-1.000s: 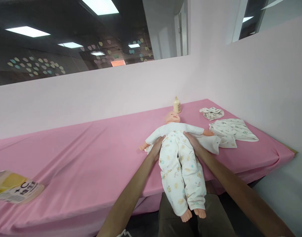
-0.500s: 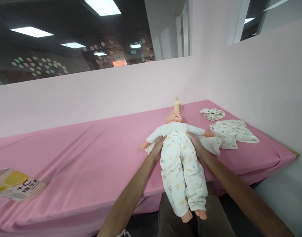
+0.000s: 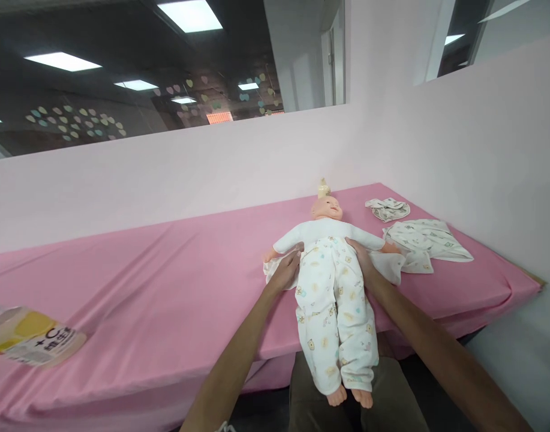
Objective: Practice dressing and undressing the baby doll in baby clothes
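Observation:
A baby doll (image 3: 327, 208) lies on its back on the pink-covered table, legs hanging past the front edge towards me. It has a white long-sleeved top (image 3: 322, 229) and white patterned trousers (image 3: 317, 282) on. My left hand (image 3: 289, 269) is closed on the trousers' waist at the doll's left side as I see it. My right hand (image 3: 361, 259) grips the waist on the opposite side, its fingertips partly hidden. White cloth (image 3: 387, 264) lies under the doll and shows beyond both hands.
A pale pump bottle (image 3: 323, 189) stands behind the doll's head. Folded patterned clothes (image 3: 430, 240) and a small patterned garment (image 3: 388, 209) lie at right. A bottle with a yellow label (image 3: 36, 336) lies at the left edge. White walls bound the pink table (image 3: 167, 288).
The doll's head and upper body have shifted slightly right, and its head has turned so more of it shows. Both hands have moved slightly, still at the trousers' waist.

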Motion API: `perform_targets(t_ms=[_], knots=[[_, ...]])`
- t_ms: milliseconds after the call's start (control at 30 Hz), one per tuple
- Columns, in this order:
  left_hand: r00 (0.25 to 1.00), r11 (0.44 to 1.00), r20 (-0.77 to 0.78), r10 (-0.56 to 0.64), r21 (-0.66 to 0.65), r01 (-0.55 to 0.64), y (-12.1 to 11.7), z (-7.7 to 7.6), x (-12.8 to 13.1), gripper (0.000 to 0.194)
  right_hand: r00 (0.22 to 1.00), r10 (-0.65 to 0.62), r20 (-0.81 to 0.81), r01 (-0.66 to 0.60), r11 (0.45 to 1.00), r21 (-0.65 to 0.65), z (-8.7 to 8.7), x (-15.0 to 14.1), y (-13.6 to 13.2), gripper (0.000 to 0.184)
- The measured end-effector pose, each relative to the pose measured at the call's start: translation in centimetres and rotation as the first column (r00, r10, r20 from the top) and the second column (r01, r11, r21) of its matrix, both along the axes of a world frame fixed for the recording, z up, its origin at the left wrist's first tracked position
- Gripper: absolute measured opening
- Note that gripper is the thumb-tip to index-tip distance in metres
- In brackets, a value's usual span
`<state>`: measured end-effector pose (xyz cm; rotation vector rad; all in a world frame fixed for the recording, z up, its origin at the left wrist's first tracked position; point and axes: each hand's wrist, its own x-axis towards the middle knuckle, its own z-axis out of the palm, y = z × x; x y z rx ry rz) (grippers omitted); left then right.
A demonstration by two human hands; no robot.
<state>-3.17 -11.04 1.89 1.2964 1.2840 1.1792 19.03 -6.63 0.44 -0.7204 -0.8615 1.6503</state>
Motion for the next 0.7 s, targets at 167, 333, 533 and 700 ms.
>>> perform_targets(t_ms=[167,333,533,700], knots=[[0.902,0.980,-0.407,0.142,0.187,-0.069,0.4,-1.6,-1.1,0.020,0.994,0.019,-0.108,-0.027,0.998,-0.064,-0.4,0.1,0.6,0.027],[0.539,0.961,-0.796,0.277,0.225,-0.162,1.2,-2.7,-1.9,0.043,0.992,0.005,-0.126,-0.013,0.998,-0.063,-1.0,0.0,1.1,0.024],[0.280,0.957,-0.929,0.241,0.180,-0.226,-0.6,-1.7,-2.6,0.028,0.991,0.062,-0.120,-0.067,0.997,-0.031,-0.6,0.0,0.7,0.029],[0.163,0.942,-0.980,0.118,0.058,-0.329,-3.6,-0.4,-6.8,0.027,0.983,0.095,-0.159,-0.104,0.993,-0.048,0.4,0.1,-0.1,0.031]])
